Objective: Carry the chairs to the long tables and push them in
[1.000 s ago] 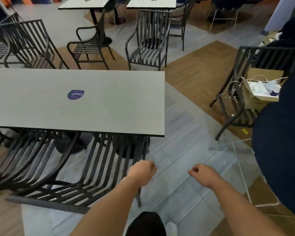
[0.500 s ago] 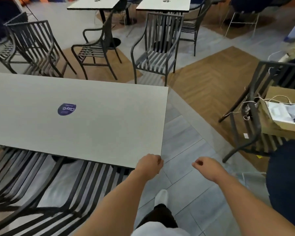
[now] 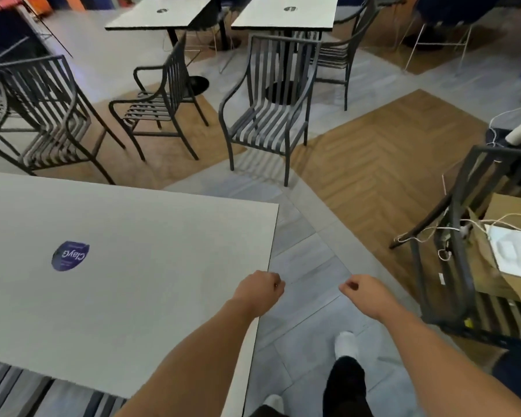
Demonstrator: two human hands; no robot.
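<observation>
Both my hands are held out in front with fingers curled and nothing in them. My left hand [image 3: 259,288] hovers over the right end of the long grey table [image 3: 133,296], which bears a blue round sticker. My right hand [image 3: 364,293] is over the floor beside the table's end. The slatted back of a dark metal chair [image 3: 18,392] shows under the table's near edge. Beyond the table a dark slatted armchair [image 3: 265,124] stands free on the floor, with another armchair [image 3: 160,106] to its left.
Stacked dark chairs [image 3: 42,115] stand at the far left. Two small square tables [image 3: 163,12] are at the back. On the right, a dark chair [image 3: 454,251] carries a cardboard box [image 3: 506,251] with white cables. My feet are on grey floor tiles.
I have walked forward along the table's right end. The table and the pushed-in chairs have slid down and left in view, and the free armchairs look closer. Both hands stay curled and hold nothing.
</observation>
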